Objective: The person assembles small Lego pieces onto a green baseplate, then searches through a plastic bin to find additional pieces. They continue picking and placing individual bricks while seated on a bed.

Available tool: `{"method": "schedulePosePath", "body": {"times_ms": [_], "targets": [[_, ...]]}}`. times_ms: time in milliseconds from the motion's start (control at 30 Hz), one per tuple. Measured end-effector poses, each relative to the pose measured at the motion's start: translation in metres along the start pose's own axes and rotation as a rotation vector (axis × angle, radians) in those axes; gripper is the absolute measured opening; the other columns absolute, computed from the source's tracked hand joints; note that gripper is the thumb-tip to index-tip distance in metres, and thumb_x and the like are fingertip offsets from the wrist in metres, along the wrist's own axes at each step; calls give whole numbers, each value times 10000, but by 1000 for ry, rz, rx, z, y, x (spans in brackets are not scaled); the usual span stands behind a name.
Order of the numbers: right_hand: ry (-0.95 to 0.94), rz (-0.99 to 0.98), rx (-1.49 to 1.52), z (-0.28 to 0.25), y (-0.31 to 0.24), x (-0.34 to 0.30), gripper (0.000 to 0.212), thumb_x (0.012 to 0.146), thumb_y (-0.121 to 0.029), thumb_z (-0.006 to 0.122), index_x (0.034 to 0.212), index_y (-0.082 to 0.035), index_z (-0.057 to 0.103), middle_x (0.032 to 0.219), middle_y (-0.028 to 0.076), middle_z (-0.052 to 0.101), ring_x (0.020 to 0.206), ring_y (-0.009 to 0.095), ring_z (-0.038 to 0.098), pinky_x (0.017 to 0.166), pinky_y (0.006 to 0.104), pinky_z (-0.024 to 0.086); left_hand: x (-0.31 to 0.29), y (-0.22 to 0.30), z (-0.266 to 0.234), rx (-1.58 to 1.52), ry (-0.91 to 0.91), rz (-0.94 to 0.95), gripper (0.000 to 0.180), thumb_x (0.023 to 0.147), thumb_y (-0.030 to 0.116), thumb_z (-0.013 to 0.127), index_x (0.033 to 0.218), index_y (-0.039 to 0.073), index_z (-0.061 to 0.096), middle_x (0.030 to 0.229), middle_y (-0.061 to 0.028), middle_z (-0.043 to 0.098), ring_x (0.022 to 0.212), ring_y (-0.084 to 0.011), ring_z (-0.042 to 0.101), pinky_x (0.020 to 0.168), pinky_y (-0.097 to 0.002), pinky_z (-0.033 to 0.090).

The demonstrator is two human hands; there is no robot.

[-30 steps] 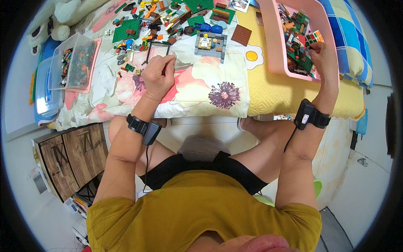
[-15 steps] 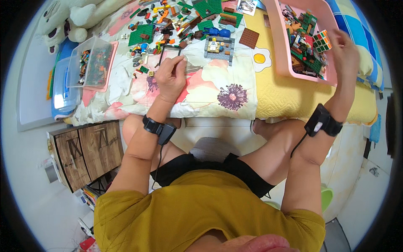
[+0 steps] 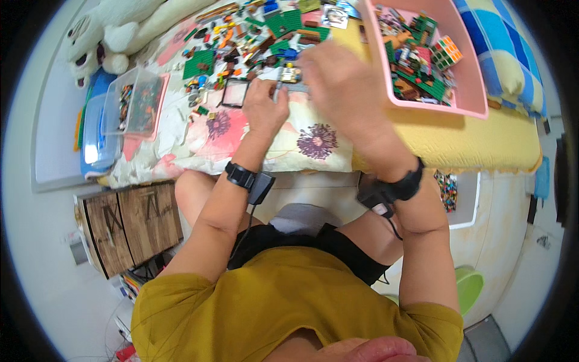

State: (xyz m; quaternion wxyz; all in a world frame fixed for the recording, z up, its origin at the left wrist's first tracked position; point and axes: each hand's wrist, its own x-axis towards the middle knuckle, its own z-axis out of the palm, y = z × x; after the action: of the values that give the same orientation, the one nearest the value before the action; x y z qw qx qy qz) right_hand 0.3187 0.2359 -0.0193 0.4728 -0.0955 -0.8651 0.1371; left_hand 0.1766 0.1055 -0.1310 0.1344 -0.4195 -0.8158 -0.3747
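Observation:
My left hand (image 3: 265, 107) is at the left edge of a grey toy-brick build (image 3: 297, 87), thumb and fingers closed about that edge. A small minifigure (image 3: 291, 73) with a yellow head sits on the build. My right hand (image 3: 344, 90) is over the build's right side and hides much of it. Its fingers are smeared by motion, so I cannot make out whether they hold anything. Just left of my left hand lies a black rectangular frame (image 3: 234, 94). Behind the build is a blue toy piece (image 3: 288, 54).
Loose bricks and green baseplates (image 3: 199, 63) spread over the flowered cloth (image 3: 241, 154). On the right, a pink bin (image 3: 476, 108) holds bricks and a puzzle cube (image 3: 446, 54). A clear box (image 3: 136, 102) stands at left, a white plush toy (image 3: 114, 30) behind it.
My right hand has moved left from the pink bin to the grey build. The puzzle cube now rests in the bin. My left hand has shifted right to the build's edge.

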Motion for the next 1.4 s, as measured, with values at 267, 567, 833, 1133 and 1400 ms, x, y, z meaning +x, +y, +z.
{"method": "schedulePosePath", "body": {"times_ms": [267, 567, 833, 1133, 1400], "targets": [[-453, 370, -21, 11, -20, -80, 73, 813, -77, 664, 871, -36, 650, 893, 125, 570, 838, 299, 598, 696, 411, 503, 14, -10, 1, -73, -41, -62, 120, 803, 126, 689, 817, 6, 700, 766, -133, 653, 667, -290, 650, 640, -377, 516], [-546, 174, -75, 13, -12, -98, 115, 736, -68, 625, 827, -40, 688, 937, 116, 607, 952, 280, 580, 816, 376, 477, 34, -11, -32, -238, -279, -385, 176, 811, 106, 669, 875, -47, 731, 684, -18, 648, 602, -73, 557, 577, -227, 452], [-544, 156, -68, 19, -10, -91, 113, 708, -52, 643, 817, -30, 666, 929, 136, 604, 922, 295, 585, 778, 396, 478, 114, 67, -44, -245, -217, -109, 213, 832, 161, 670, 884, -36, 733, 710, -28, 680, 632, -58, 565, 589, -229, 450], [-573, 150, -9, 16, -6, -86, 176, 714, -60, 657, 877, -7, 697, 1018, 175, 648, 958, 298, 615, 775, 393, 494, 219, 161, 52, -62, -272, 329, 286, 795, 262, 665, 878, 0, 745, 721, -129, 701, 651, -208, 658, 635, -330, 519], [-624, 155, -56, 20, -9, -82, 174, 752, -94, 637, 877, -9, 723, 961, 152, 672, 931, 288, 647, 763, 387, 500, 234, 171, 121, 354, -332, 549, 258, 762, 307, 675, 779, 59, 744, 763, -170, 693, 728, -361, 685, 637, -459, 548]]}}
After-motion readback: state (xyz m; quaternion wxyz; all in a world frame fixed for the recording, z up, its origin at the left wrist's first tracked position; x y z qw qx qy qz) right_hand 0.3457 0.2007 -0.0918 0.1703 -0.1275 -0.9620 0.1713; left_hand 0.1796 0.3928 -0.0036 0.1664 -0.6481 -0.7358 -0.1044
